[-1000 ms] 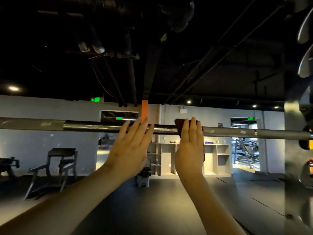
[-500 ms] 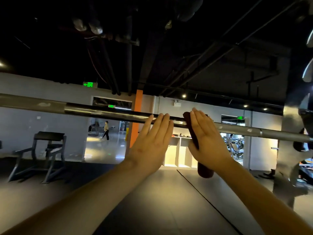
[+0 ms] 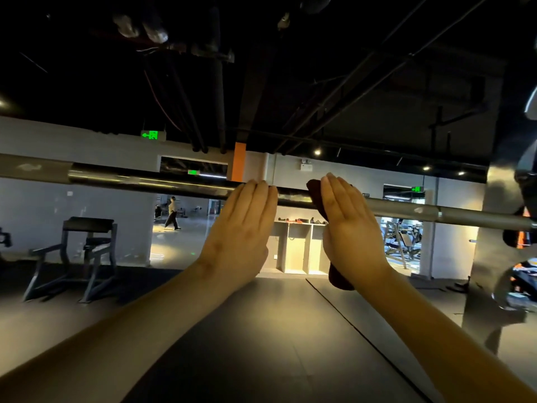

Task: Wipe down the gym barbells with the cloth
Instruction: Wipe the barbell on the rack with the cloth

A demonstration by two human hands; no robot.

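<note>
One barbell (image 3: 151, 182) runs straight across in front of me, sloping a little lower toward the right. Its middle stretch is dark and shiny, and the two outer stretches are a paler grey. Both my hands are raised to it: two hands, one bar, one cloth.

My left hand (image 3: 241, 228) is flat, with the fingers straight and pressed together. The tips lie over the dark part of the bar, and the hand grasps nothing. My right hand (image 3: 350, 225) is just beside it, also flat and straight-fingered, pressing the single dark red cloth (image 3: 315, 194) against the bar. The cloth hangs over the bar under my palm. One fold shows to the left of my fingertips, and its lower end hangs out below the heel of my hand. My thumb is hidden, so I cannot tell whether it pinches the cloth from behind.

At the far right the bar reaches a metal rack upright (image 3: 494, 228). Beyond it I count one padded bench frame (image 3: 87, 228) on the left, one orange column (image 3: 239, 165) and one open shelf unit (image 3: 299, 245). There are also three green exit signs (image 3: 151, 135), and one person walking (image 3: 173, 212) in a brighter room through a doorway.
</note>
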